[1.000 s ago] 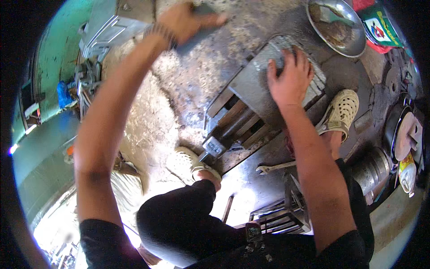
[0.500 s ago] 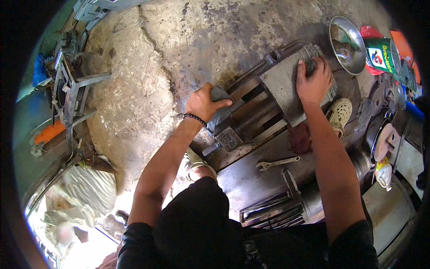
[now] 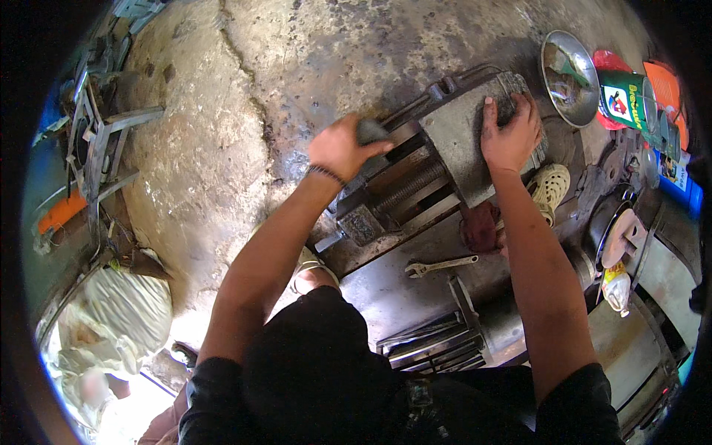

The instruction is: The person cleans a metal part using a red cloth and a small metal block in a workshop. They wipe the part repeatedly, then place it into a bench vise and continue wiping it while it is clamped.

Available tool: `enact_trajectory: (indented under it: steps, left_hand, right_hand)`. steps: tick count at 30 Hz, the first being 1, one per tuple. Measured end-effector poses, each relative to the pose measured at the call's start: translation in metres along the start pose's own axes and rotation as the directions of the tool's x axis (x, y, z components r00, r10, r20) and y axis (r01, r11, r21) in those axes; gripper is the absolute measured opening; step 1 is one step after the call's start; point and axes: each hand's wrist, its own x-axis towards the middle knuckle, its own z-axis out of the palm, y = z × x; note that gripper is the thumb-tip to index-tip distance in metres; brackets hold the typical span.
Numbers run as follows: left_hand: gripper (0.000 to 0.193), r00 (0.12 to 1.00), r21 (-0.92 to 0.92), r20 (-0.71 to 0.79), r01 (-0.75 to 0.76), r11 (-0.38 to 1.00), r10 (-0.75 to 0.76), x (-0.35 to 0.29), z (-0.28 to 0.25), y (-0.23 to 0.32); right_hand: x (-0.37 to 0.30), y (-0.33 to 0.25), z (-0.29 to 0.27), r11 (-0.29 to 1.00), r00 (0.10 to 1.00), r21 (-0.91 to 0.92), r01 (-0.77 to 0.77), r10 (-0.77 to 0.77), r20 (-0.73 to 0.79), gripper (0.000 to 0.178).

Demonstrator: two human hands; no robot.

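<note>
A heavy metal machine vise lies slantwise before me, its long threaded screw showing between the rails. My left hand, with a dark beaded bracelet at its wrist, is closed around a dark grey piece that looks like a folded rag, above the far rail near the vise's left end. Its lower part is hidden by the hand. My right hand rests with thumb and fingers apart on the vise's broad flat block, around a dark patch I cannot make out.
An adjustable wrench and a dark red cloth lie on the near side of the vise. A round metal bowl stands at the far right beside a green packet. A metal stand is at the left.
My left hand has moved a little farther away and rightward along the vise with the grey piece. My right hand stays on the block. The whole view has shifted slightly.
</note>
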Motion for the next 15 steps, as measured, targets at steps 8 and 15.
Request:
enact_trajectory:
  steps: [8, 15]
  left_hand:
    - [0.079, 1.000, -0.058, 0.003, 0.009, 0.998, -0.009, -0.002, 0.002, 0.001]
    - [0.077, 0.992, -0.025, -0.036, -0.121, 0.992, 0.120, 0.019, 0.008, 0.019]
  right_hand:
    - [0.001, 0.000, -0.002, 1.000, 1.000, 0.010, 0.000, 0.000, 0.019, 0.058]
    - [0.000, 0.002, -0.002, 0.999, 1.000, 0.037, 0.015, -0.016, 0.023, 0.058]
